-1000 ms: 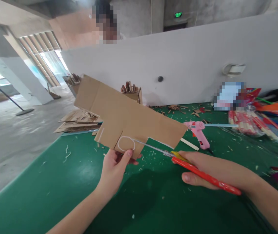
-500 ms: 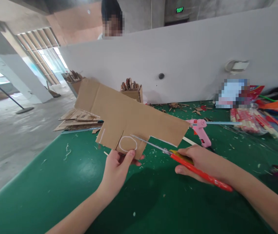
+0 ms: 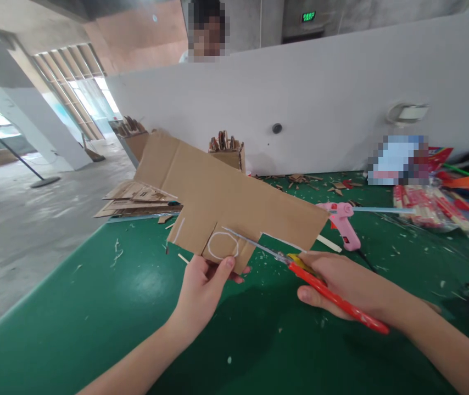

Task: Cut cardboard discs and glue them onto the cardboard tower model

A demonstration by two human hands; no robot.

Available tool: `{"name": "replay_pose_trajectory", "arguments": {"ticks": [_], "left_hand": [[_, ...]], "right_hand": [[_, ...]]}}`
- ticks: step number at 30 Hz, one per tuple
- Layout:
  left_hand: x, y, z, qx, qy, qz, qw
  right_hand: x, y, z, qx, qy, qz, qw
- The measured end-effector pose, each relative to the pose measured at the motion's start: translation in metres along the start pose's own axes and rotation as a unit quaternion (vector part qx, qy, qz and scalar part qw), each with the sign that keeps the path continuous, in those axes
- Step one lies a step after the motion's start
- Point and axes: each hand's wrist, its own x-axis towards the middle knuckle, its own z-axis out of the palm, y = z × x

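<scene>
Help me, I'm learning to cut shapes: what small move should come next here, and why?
Probably ease the red-handled scissors forward along the white drawn oval on the brown cardboard piece: the blade tips lie at its edge, and the left hand pinches the cardboard just below.

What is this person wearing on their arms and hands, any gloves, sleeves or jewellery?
Nothing shows. The left hand and right hand are bare: no gloves, rings or bands. The left forearm and right forearm are uncovered to the picture's edge, with no sleeve, watch or bracelet in view. Visible nails look short and unpainted.
</scene>
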Motion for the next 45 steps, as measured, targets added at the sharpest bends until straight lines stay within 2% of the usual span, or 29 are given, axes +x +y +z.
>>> {"name": "replay_pose_trajectory", "arguments": {"ticks": [4,11,15,19,27,34,39,45], "left_hand": [[-0.003,0.0,0.002,-0.005,-0.011,-0.005,1.0],[-0.002,0.001,-0.002,-0.001,-0.026,-0.009,1.0],[-0.002,0.001,-0.003,-0.003,-0.027,-0.018,0.999],[-0.002,0.0,-0.002,-0.005,-0.012,-0.027,1.0],[-0.004,0.004,0.0,0.021,-0.014,-0.019,0.999],[-0.008,0.013,0.005,0.058,0.025,-0.019,0.998],[-0.009,0.012,0.003,0.054,0.01,-0.022,0.998],[-0.006,0.004,-0.003,0.024,-0.011,-0.015,1.0]], "right_hand": [[0.002,0.0,0.002,-0.047,0.022,0.027,0.998],[0.001,0.002,0.003,-0.08,0.029,0.024,0.996],[0.002,-0.001,0.003,-0.066,0.012,0.037,0.997],[0.002,-0.001,0.003,-0.031,0.017,0.016,0.999],[-0.003,-0.001,-0.001,0.006,-0.016,0.013,1.0],[0.0,0.001,0.006,-0.024,0.025,-0.002,0.999],[0.003,0.004,0.012,-0.061,0.048,-0.025,0.997],[0.003,-0.002,0.006,-0.035,0.019,0.017,0.999]]}}
